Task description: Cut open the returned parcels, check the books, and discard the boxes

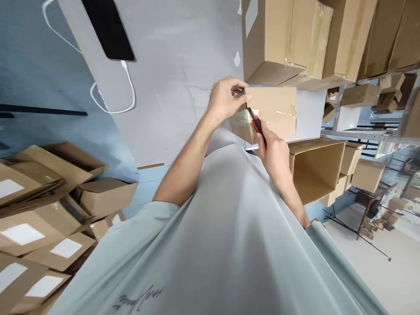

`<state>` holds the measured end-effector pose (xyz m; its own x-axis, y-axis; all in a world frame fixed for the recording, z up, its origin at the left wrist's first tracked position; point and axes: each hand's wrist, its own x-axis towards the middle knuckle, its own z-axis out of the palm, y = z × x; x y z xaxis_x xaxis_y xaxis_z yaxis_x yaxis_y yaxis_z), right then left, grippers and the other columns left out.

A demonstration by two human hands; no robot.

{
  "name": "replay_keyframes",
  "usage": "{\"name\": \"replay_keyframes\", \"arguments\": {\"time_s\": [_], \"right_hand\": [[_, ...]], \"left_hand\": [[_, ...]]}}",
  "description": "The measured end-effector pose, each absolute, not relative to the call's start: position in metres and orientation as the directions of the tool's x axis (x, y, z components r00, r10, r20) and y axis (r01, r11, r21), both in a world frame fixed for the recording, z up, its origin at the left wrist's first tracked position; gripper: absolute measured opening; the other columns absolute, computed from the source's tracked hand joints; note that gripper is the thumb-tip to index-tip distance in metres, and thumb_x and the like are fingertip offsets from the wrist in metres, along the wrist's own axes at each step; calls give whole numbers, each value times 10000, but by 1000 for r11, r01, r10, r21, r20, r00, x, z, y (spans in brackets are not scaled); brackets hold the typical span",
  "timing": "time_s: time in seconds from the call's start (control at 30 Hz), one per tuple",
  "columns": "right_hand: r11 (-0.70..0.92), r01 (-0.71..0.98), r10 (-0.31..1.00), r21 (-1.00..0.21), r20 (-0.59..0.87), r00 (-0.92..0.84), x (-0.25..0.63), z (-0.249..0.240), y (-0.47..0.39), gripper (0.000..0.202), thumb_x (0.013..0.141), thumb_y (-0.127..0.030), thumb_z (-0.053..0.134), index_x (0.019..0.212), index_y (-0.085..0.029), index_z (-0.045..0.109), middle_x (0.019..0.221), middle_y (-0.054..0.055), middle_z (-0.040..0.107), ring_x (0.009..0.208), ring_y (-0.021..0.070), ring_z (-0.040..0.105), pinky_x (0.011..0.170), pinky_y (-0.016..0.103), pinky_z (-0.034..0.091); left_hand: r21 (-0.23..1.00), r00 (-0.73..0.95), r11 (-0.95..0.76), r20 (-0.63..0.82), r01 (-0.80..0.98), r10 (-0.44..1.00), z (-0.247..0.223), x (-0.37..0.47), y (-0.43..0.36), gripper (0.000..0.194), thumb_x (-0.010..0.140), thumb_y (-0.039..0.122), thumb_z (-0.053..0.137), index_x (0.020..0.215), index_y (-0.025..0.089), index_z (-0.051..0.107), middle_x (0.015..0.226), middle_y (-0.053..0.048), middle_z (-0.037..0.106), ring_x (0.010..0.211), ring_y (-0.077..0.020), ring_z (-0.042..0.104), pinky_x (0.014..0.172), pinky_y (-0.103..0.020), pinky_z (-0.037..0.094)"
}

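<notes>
A small taped cardboard box (277, 107) lies on the grey table in front of my body. My left hand (226, 98) grips the box's upper left corner, thumb on the top face and fingers at the far edge. In my right hand (274, 153) is a red and black box cutter (256, 122), its tip pointing up and left. That tip is over the box's left edge, close to the clear tape and my left thumb. Whether the blade is in the tape I cannot tell.
Large closed cartons (278, 39) stand along the table's back right. An open carton (316, 170) is right of my right forearm. Several labelled boxes (39, 218) are piled at the left. A black phone (110, 30) with a white cable (134, 94) lies on the table (164, 65).
</notes>
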<state>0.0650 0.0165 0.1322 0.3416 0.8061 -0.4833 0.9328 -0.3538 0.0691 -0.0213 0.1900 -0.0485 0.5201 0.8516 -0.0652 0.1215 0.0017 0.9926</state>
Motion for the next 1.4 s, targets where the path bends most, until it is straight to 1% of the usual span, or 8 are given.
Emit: {"name": "replay_keyframes", "arguments": {"time_s": [0.13, 0.4, 0.53, 0.7, 0.9, 1.03, 1.2, 1.4], "right_hand": [[-316, 889, 716, 331, -531, 452, 32, 142, 39, 743, 1179, -293, 467, 1881, -209, 238, 1188, 182, 797, 913, 264, 813, 866, 355, 613], [-235, 876, 658, 421, -594, 462, 21, 154, 60, 703, 1197, -254, 464, 1864, -169, 258, 1122, 195, 819, 970, 275, 834, 853, 331, 625], [-226, 880, 649, 418, -609, 457, 21, 154, 56, 714, 1194, -231, 467, 1866, -164, 237, 1138, 194, 818, 995, 277, 837, 889, 348, 627], [-245, 869, 608, 431, -629, 484, 18, 164, 43, 674, 1193, -209, 445, 1849, -178, 296, 1102, 173, 821, 940, 263, 839, 834, 314, 628], [-232, 888, 653, 397, -613, 444, 18, 152, 31, 763, 1113, -100, 488, 1853, -181, 319, 1105, 165, 809, 895, 238, 842, 809, 290, 647], [-232, 895, 655, 381, -620, 433, 22, 148, 18, 805, 1073, -96, 524, 1849, -179, 324, 1103, 165, 813, 864, 239, 840, 784, 288, 655], [-228, 922, 681, 313, -626, 380, 27, 148, 16, 762, 1104, -120, 508, 1843, -153, 324, 1128, 183, 821, 937, 252, 849, 812, 284, 658], [-249, 946, 663, 205, -676, 321, 34, 136, 12, 735, 1101, -40, 420, 1828, -132, 373, 1166, 207, 832, 968, 247, 864, 818, 287, 664]], "left_hand": [[990, 475, 17, -81, 138, 876, -39, -19, 185, 240, 913, 372, 890, 1136, 311, 828, 1211, -50, 852, 1114, -293, 821, 1053, -454, 685], [989, 437, 15, -80, 150, 896, -47, -11, 177, 285, 949, 408, 857, 1211, 298, 827, 1248, -63, 846, 1100, -291, 839, 1058, -439, 673], [991, 431, -1, -58, 136, 901, -53, -11, 178, 297, 963, 480, 850, 1216, 327, 829, 1258, -55, 849, 1115, -302, 831, 1075, -453, 668], [991, 435, -61, 2, 122, 900, -56, -11, 169, 295, 977, 551, 832, 1188, 344, 830, 1204, -45, 858, 1092, -299, 822, 1061, -452, 680], [980, 414, -81, 0, 179, 910, -59, -10, 161, 297, 998, 529, 808, 1228, 340, 809, 1247, -50, 849, 1097, -292, 823, 1064, -449, 667], [977, 416, -76, -13, 197, 909, -60, -12, 158, 325, 1016, 556, 787, 1261, 344, 801, 1272, -60, 841, 1155, -311, 819, 1089, -471, 653], [984, 391, -68, -3, 167, 920, -61, -15, 160, 376, 1017, 635, 772, 1278, 365, 791, 1284, -56, 840, 1195, -309, 806, 1118, -464, 644], [981, 401, -58, -22, 185, 916, -54, -14, 150, 406, 1022, 653, 774, 1272, 333, 787, 1273, -72, 834, 1240, -316, 793, 1157, -472, 631]]}}
